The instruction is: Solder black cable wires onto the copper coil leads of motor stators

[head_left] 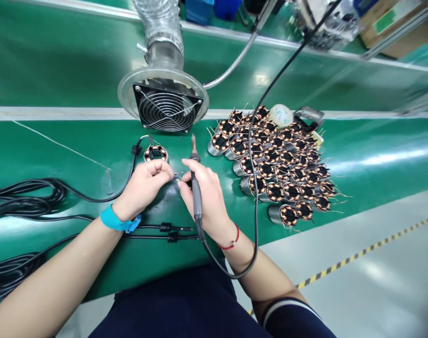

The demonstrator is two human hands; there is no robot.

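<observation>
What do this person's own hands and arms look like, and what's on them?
The left hand and right hand are bare. A turquoise band circles the left wrist, a thin red bracelet the right. A navy sleeve with a white stripe shows on the right arm.

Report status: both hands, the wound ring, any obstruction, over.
Left hand pinching thin wires. Right hand holding soldering iron. Wound ring just beyond left hand. Iron's cord crosses right forearm.
</observation>
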